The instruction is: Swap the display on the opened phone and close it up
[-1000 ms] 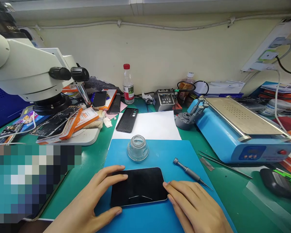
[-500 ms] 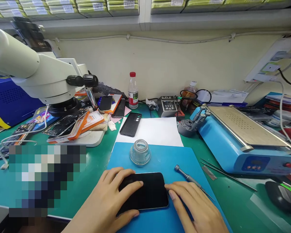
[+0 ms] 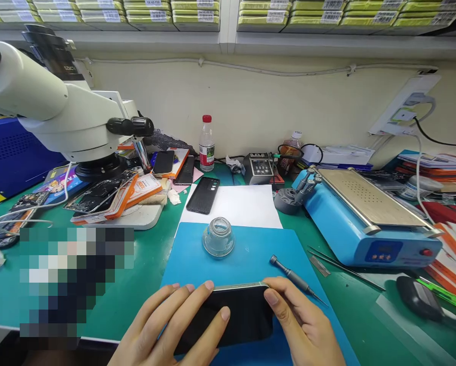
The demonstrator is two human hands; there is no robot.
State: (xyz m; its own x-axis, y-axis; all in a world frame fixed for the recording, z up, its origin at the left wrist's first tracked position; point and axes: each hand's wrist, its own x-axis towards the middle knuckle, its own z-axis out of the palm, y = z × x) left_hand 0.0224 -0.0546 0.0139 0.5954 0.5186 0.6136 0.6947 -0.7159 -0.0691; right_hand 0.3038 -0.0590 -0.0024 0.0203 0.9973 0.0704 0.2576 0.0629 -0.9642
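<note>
A smartphone (image 3: 245, 310) with a dark screen is tilted over the blue mat (image 3: 251, 246), its far long edge raised. My left hand (image 3: 174, 323) grips its left part, fingers along the far edge and one lying across the screen. At the right end, my right hand (image 3: 298, 317) pinches the far corner between thumb and fingers. A small clear glass jar (image 3: 219, 238) stands on the mat beyond the phone. To the right of it lies a grey screwdriver (image 3: 294, 277), its tip pointing toward my right hand's side of the mat.
Behind the mat, a black phone case (image 3: 203, 195) rests on white paper (image 3: 247, 206). A microscope (image 3: 87, 122) looms at left over stacked phone parts. On the right are a blue heating plate machine (image 3: 368, 218), tweezers (image 3: 346, 268), a screwdriver holder (image 3: 289, 200) and a computer mouse (image 3: 418, 297).
The phone, which lay nearly flat on the mat, is now tilted with its far edge up. My right hand has closed on its right corner. The camera view has shifted slightly.
</note>
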